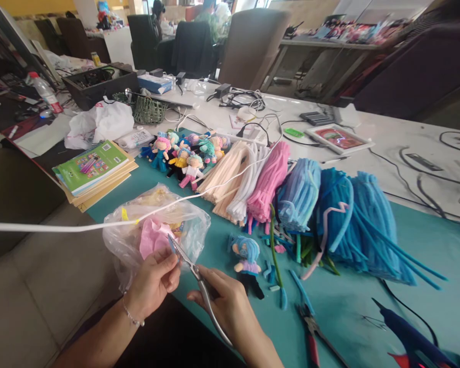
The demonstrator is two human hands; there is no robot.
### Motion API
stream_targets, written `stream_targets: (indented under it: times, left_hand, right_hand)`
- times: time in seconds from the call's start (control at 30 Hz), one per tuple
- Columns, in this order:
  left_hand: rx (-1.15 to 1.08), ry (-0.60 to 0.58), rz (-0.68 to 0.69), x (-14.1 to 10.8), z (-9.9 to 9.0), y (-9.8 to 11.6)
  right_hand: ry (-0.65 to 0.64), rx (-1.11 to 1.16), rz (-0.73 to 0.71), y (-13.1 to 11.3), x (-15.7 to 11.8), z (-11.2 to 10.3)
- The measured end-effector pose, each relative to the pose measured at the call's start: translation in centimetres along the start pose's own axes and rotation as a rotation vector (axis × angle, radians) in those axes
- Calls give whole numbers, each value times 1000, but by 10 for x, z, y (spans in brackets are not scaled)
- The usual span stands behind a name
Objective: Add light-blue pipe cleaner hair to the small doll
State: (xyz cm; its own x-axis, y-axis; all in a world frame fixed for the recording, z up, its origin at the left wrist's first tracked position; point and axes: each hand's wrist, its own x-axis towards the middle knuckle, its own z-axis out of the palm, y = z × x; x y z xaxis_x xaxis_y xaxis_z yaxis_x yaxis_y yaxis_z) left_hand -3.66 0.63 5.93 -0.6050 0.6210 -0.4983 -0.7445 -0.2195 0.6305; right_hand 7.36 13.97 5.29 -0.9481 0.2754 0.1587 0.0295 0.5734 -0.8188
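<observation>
My left hand, with a beaded bracelet at the wrist, pinches a small blue piece between thumb and fingers. My right hand is wrapped around the handles of metal scissors, whose blades reach to the blue piece. Just behind the left hand lies a clear plastic bag with pink material on it. A small doll with blue hair lies on the green mat to the right of the bag.
Bundles of pink and blue pipe cleaners stretch across the mat behind. Several small dolls stand left of them, near stacked books. Pliers and a blue glue gun lie at the front right. A white cable crosses the view.
</observation>
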Motion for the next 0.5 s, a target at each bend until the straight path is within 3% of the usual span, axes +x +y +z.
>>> stream_targets:
  times: [0.2,0.5]
  left_hand:
    - [-5,22,8,-1,-1,2]
    - [-9,24,29,0,-1,0]
  right_hand:
    - [15,58,-16,4,1,-1]
    - [-26,-103,1,1,-3,-4]
